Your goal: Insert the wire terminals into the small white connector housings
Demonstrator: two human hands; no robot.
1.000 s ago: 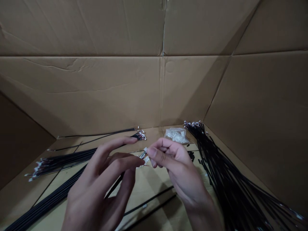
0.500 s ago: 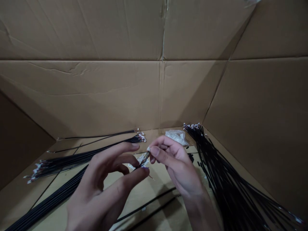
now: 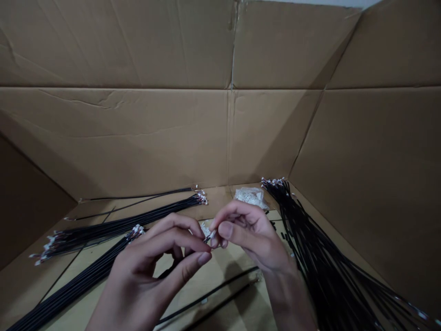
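Note:
My left hand (image 3: 148, 280) pinches the end of a thin black cable (image 3: 174, 266) between thumb and fingers. Facing it, my right hand (image 3: 246, 236) pinches a small white connector (image 3: 208, 236) at the cable's tip. The fingertips of both hands meet at the centre of the view, just above the cardboard floor (image 3: 220, 271). The wire ends between them are mostly hidden by my fingers.
Cardboard walls (image 3: 138, 138) enclose the space on three sides. Bundles of black cables with white connectors lie at left (image 3: 113, 227) and lower left (image 3: 69, 289); a large pile (image 3: 320, 257) runs along the right. A small clear bag of white connectors (image 3: 250, 196) sits at the back.
Both hands have dropped lower and closed in. My left fingers, spread a second ago, are now pinched on the cable end, meeting my right hand's connector.

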